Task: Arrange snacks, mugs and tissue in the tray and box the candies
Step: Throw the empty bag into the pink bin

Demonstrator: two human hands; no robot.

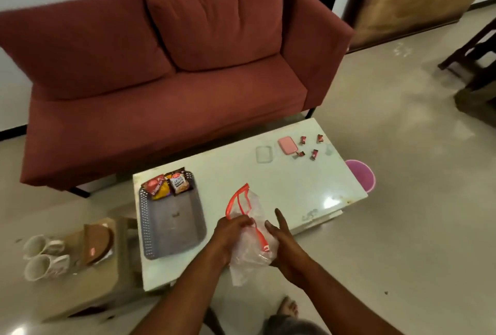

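Both hands hold a clear plastic bag with a red zip edge [248, 227] over the near edge of the white table [308, 190]. My left hand [230, 230] grips the bag near its top. My right hand [281, 238] presses its right side with fingers stretched. A grey tray [174, 238] lies on the table's left, with two snack packets [167, 183] at its far end. Several wrapped candies [311, 145] lie at the far right, beside a pink box [287, 146] and a clear lid [264, 154]. Two white mugs [44, 255] lie on a low stool at left.
A red sofa [166, 72] stands behind the table. A brown round holder [98, 240] rests on the wooden stool [94, 281] next to the mugs. A pink bin [361, 173] sits at the table's right side. Dark chair legs [472, 61] stand at far right.
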